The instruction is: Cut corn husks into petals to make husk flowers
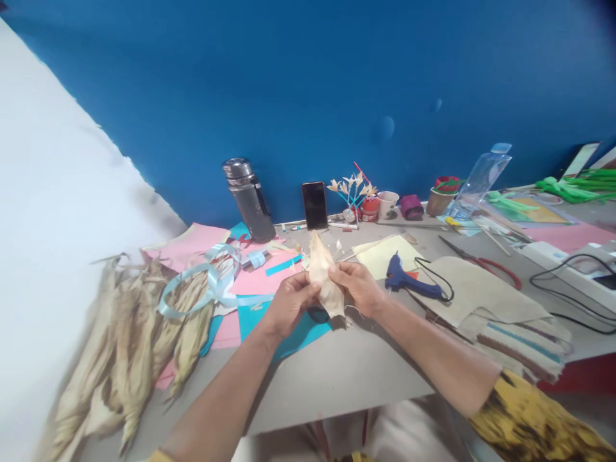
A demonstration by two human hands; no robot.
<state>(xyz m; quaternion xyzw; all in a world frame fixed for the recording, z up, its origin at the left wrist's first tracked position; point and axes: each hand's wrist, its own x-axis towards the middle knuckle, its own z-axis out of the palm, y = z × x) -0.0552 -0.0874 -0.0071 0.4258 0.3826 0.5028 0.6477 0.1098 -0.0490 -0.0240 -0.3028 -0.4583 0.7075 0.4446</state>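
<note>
A pale dried corn husk (321,273) is stretched upright between my two hands, above the near middle of the table. My left hand (291,300) pinches its left edge with thumb and fingers. On the other edge, my right hand (359,289) grips it the same way, thumb in front. The husk tapers to a point at the top and has a ragged lower end. Under my left hand lies a blue paper sheet (283,340). A heap of whole dried corn husks (129,346) rests at the left.
A blue glue gun (409,282) and folded cloth (462,289) lie right of my hands, with red-handled pliers (481,263) beyond. Light-blue ribbon (185,311) curls at left. Along the wall stand a flask (250,202), a phone (315,205), husk flowers (353,192) and a tilted bottle (481,183).
</note>
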